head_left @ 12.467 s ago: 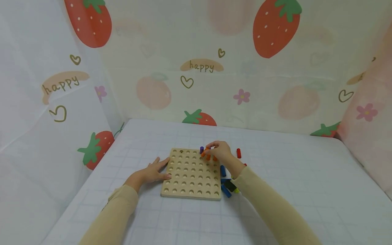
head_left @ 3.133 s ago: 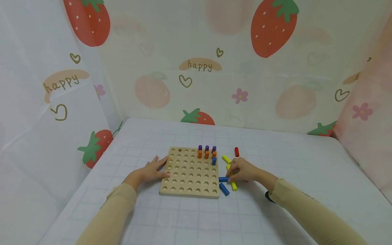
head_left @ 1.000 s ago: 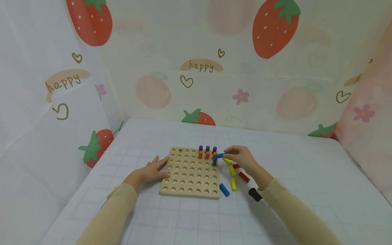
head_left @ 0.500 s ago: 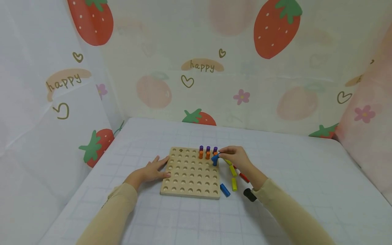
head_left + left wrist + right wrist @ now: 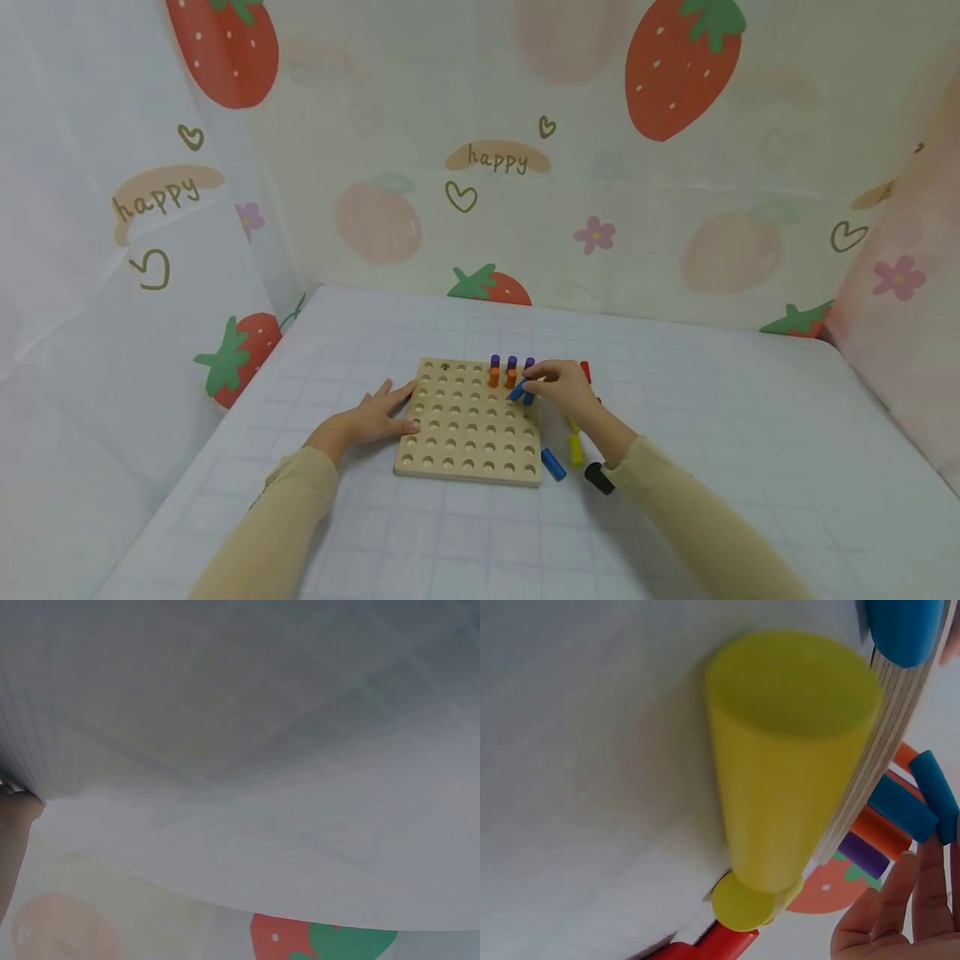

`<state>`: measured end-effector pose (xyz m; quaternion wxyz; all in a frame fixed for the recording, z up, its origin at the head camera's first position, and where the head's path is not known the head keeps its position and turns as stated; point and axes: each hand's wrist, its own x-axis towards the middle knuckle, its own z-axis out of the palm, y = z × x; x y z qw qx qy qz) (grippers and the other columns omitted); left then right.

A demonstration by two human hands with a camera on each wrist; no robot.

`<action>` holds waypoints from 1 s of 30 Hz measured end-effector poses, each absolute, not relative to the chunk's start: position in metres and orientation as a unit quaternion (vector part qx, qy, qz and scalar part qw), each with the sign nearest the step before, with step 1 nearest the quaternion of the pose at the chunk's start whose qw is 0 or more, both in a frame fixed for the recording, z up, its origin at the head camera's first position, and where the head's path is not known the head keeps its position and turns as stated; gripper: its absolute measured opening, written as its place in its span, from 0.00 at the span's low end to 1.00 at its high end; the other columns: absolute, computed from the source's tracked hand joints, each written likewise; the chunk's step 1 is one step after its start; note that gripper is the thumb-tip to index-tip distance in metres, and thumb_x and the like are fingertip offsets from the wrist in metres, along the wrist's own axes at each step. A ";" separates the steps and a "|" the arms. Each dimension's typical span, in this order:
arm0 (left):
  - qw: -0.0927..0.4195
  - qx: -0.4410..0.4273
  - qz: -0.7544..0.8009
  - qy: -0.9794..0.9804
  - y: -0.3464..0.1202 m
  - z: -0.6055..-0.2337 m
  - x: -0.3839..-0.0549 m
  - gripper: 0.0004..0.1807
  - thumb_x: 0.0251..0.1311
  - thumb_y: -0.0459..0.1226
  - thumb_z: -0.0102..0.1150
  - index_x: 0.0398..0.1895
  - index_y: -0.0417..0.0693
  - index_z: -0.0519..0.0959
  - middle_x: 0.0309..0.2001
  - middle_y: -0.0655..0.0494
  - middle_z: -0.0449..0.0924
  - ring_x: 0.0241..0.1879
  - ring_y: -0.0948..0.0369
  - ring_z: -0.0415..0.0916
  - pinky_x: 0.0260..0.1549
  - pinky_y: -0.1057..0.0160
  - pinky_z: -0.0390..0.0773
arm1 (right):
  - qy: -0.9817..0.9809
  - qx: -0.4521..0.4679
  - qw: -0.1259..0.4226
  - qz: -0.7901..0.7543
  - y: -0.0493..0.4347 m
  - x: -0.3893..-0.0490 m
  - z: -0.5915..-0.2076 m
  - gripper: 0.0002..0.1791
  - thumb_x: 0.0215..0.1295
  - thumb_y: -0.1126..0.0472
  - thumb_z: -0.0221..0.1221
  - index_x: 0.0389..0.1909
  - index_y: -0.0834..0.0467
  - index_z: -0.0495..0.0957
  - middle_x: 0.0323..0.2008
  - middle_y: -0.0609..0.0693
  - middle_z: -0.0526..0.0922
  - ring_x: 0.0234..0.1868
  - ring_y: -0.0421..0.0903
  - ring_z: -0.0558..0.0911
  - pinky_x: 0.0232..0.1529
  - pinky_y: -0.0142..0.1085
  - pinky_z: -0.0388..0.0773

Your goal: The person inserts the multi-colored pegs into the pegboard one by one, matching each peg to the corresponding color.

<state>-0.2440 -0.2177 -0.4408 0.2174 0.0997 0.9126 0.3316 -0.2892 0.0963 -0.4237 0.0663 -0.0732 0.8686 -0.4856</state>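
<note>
Item: one blue peg (image 5: 518,390), a short plain cylinder, tilted above the pegboard (image 5: 458,452), just beside a standing blue peg (image 5: 902,808). Right hand (image 5: 558,387): pinches the peg by one end, leaving the other free. Left hand (image 5: 367,419): fingers spread, touching the board's left edge. Handling, as we judge it: light, stiff, probably painted wood, hard to damage; its smooth round side may roll or slip between fingertips. Recommended hold: we favour the upper end, so the lower end is clear and neighbouring pegs go unbumped. Board: we take it for solid wood, heavier than any peg, best steadied at its edge. Loose stock: a second blue peg (image 5: 553,464) and a yellow peg (image 5: 576,450) on the tabletop (image 5: 712,400).
</note>
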 end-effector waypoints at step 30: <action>0.217 0.087 0.321 0.918 -0.218 -0.444 -0.246 0.48 0.64 0.53 0.58 0.78 0.44 0.45 0.74 0.29 0.32 0.70 0.28 0.26 0.63 0.29 0.34 | 0.887 -0.083 0.073 -0.449 0.084 -0.293 -0.425 0.10 0.60 0.64 0.67 0.43 0.61 0.85 0.36 0.50 0.81 0.36 0.47 0.72 0.31 0.31 0.69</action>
